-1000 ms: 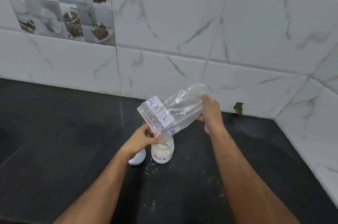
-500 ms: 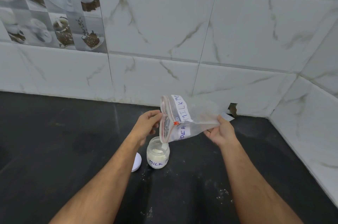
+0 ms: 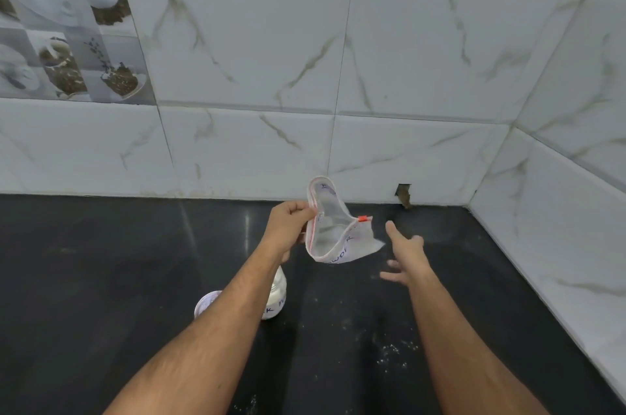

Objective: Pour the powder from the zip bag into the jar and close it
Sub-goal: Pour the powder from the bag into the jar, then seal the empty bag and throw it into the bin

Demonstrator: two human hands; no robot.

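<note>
Zip bag (image 3: pixel 333 238) pinched by left hand (image 3: pixel 288 228), apparently emptied; right hand (image 3: pixel 404 257) released, fingers spread; jar (image 3: pixel 276 299) uncapped beside lid (image 3: pixel 206 304).

Zip bag (image 3: pixel 333 238): a clear plastic pouch with a red-edged zip track and an orange slider at its 2 o'clock corner, handwritten lettering on its lower face. It hangs in mid-air above the counter, mouth gaping open toward the camera, apparently empty. Jar (image 3: pixel 276 297): a small clear container standing upright at 7 o'clock of the bag, largely hidden behind a forearm, white powder visible inside, blue handwriting on its wall. Lid (image 3: pixel 205 304): a round white cap lying on the counter at 9 o'clock of the jar, off the jar.
</note>
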